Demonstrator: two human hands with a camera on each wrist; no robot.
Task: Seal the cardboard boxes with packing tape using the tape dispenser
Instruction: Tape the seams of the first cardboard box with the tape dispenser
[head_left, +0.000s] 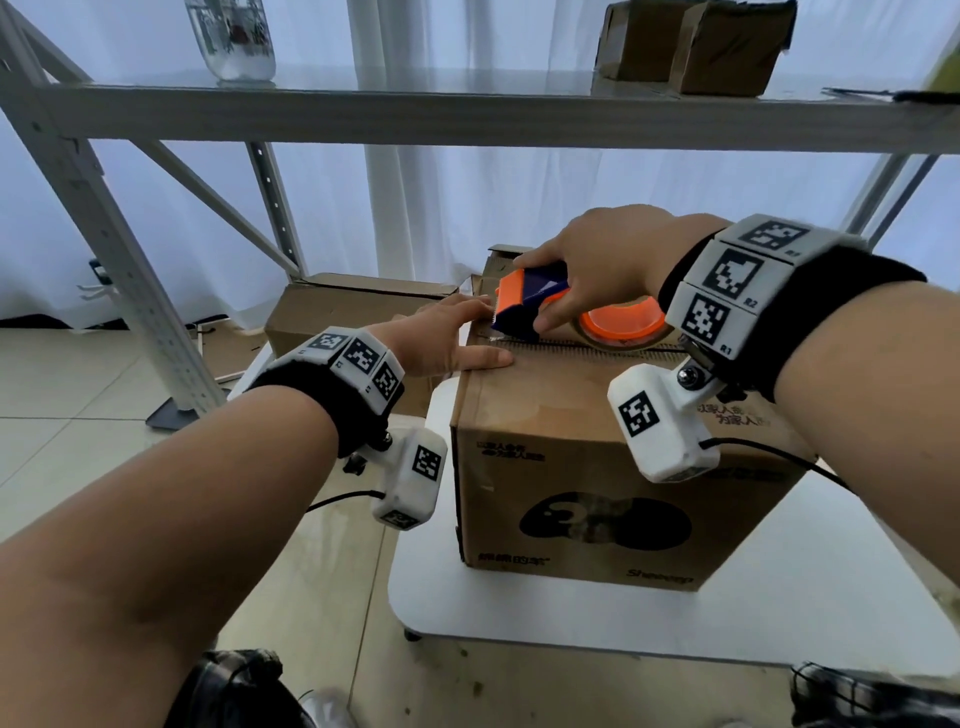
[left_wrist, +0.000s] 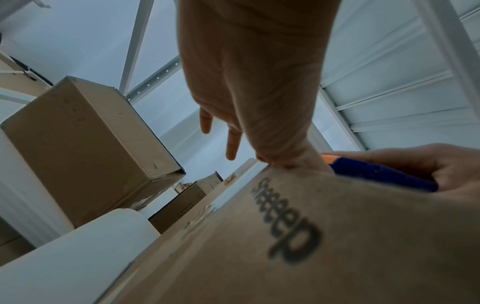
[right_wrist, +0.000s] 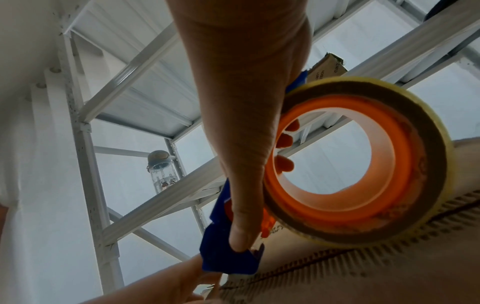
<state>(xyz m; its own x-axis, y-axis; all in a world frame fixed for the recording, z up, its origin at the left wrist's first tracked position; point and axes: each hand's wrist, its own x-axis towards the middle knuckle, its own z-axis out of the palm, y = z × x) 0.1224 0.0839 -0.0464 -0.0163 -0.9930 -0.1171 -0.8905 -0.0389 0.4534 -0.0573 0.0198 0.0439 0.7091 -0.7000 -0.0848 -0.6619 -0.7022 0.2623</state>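
Observation:
A brown printed cardboard box (head_left: 597, 499) stands on a white table (head_left: 779, 613). My right hand (head_left: 597, 265) grips a blue and orange tape dispenser (head_left: 530, 301) with its tape roll (head_left: 621, 325) lying on the box top, at the far left end of the centre seam. In the right wrist view the thumb presses the blue body of the dispenser (right_wrist: 228, 259) and the tape roll (right_wrist: 358, 162) rests on the cardboard. My left hand (head_left: 447, 343) lies flat with straight fingers on the box's top left edge, right beside the dispenser's toothed front. The box side (left_wrist: 298, 236) fills the left wrist view.
A second cardboard box (head_left: 353, 322) sits behind on the left, another (head_left: 501, 265) behind the dispenser. A grey metal rack (head_left: 467, 114) spans overhead, carrying a glass jar (head_left: 234, 39) and two boxes (head_left: 696, 44). Tiled floor (head_left: 78, 389) lies to the left.

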